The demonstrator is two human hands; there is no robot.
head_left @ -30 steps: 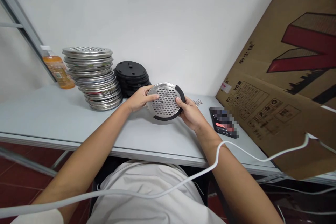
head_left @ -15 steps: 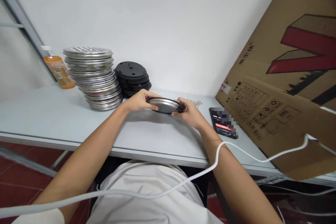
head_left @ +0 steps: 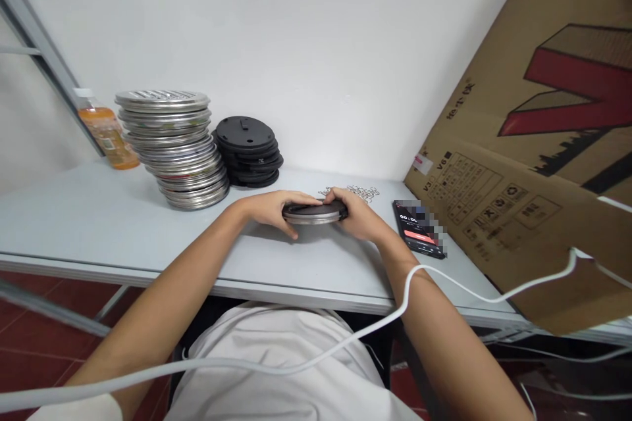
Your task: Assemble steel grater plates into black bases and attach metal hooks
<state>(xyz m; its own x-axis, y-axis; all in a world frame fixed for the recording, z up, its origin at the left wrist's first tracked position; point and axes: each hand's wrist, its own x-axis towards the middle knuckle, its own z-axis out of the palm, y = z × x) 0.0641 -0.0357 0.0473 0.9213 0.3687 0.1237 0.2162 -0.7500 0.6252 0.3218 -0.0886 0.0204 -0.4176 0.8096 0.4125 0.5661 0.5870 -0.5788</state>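
Both hands are gripping a round, flat disc, shiny steel below and matte black on top, lying level just above the smooth grey surface. The left hand is curling over its left edge; the right hand is clasping its right edge. Behind are standing stacked steel discs and black plastic discs.

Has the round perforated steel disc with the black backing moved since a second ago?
Yes. The round perforated steel disc with black backing has tipped from facing the camera to flat, lower toward the grey table.
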